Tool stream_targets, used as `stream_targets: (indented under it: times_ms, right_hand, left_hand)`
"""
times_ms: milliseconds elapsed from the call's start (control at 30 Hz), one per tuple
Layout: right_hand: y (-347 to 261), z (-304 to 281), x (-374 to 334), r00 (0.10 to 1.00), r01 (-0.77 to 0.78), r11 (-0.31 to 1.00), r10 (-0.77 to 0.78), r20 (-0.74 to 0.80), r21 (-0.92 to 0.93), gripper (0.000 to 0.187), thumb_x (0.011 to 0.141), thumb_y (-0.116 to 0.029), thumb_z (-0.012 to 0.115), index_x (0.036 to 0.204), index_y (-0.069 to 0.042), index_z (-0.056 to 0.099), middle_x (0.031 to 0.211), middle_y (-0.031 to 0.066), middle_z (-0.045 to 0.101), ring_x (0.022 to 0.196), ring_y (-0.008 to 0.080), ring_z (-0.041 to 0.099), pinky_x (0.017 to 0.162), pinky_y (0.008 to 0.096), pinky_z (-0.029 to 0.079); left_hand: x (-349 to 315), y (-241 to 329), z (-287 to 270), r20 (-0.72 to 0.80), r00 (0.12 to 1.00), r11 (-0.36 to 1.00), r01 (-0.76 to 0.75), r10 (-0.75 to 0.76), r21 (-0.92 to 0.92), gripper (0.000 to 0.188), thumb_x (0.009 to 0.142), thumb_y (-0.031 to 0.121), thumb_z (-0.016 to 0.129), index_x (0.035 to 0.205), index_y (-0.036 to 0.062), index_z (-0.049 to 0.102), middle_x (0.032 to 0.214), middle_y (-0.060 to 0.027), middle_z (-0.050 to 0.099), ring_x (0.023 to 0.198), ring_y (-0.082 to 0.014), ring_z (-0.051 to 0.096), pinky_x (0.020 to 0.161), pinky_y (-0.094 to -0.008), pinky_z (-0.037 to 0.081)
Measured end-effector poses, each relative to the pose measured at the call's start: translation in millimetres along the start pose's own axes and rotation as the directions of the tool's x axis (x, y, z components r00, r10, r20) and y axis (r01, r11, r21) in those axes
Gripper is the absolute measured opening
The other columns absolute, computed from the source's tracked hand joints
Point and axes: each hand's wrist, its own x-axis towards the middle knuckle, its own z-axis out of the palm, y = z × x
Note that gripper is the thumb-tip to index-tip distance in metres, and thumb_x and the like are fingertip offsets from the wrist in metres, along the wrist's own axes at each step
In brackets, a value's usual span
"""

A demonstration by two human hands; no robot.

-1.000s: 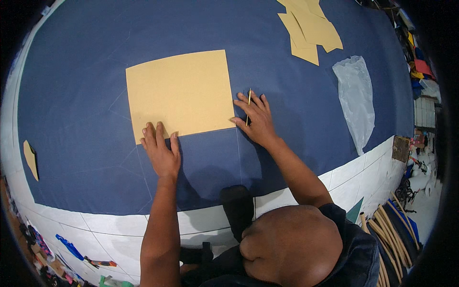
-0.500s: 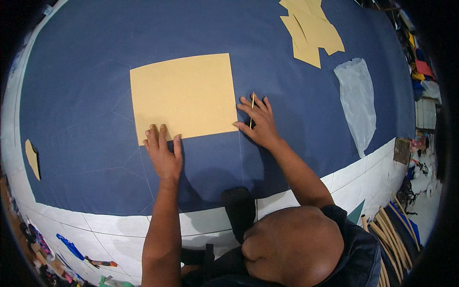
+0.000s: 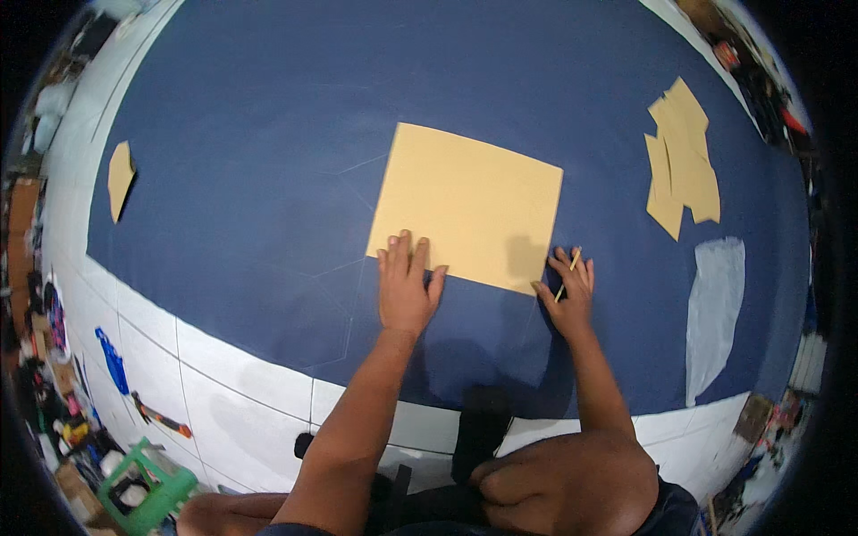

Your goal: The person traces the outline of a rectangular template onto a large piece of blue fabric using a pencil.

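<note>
A large tan card sheet (image 3: 469, 201) with four sides lies flat on a dark blue cloth (image 3: 241, 214). My left hand (image 3: 407, 290) presses on its near left edge, fingers spread and pointing away from me. By the near right corner, my right hand (image 3: 572, 299) rests on the cloth, its thumb and fingertips at the card's edge. A thin yellow stick, seemingly a pencil (image 3: 561, 291), is held slantwise among the right hand's fingers. Faint pale lines run over the cloth left of the card and toward me from its near corners.
Overlapping tan card pieces (image 3: 688, 165) lie at the right, with a translucent plastic sheet or bag (image 3: 717, 304) nearer. A small card piece (image 3: 120, 183) sits far left. White floor tiles (image 3: 241, 371) hold a blue object (image 3: 112, 360), an orange-ended tool (image 3: 161, 415) and a green stool (image 3: 152, 487).
My view has turned and shifted left, so the card, cloth and both hands appear farther right and tilted. Both hands stay by the same corners of the card, with the pencil still in the right.
</note>
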Motion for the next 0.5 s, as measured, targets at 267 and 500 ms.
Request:
stream_targets:
  times_ms: [267,500]
  right_hand:
    - [-1.2,-1.9,-0.9,0.999,0.051,0.999,-0.051,0.001,-0.015,0.052,0.085,-0.028,0.082,0.128,-0.005,0.064,0.148,0.0165,0.057,0.148,0.0422,0.038,0.124,0.0600,0.017]
    - [-6.5,-5.0,-0.2,1.000,0.007,1.000,-0.006,0.023,-0.015,0.051,0.086,-0.026,0.081,0.129,-0.005,0.063,0.149,0.0167,0.056,0.149,0.0412,0.037,0.125,0.0583,0.015]
  left_hand:
    - [-1.4,-0.1,-1.9,-0.032,1.000,1.000,-0.001,0.000,-0.025,0.058,0.095,0.036,0.070,0.141,0.0041,0.058,0.155,-0.0254,0.042,0.147,-0.0443,0.036,0.123,-0.0563,0.026]
    - [-2.7,0.7,0.9,-0.065,0.998,0.998,-0.013,0.009,-0.058,0.057,0.095,0.035,0.070,0.140,0.0028,0.057,0.153,-0.0256,0.044,0.146,-0.0435,0.038,0.122,-0.0568,0.027]
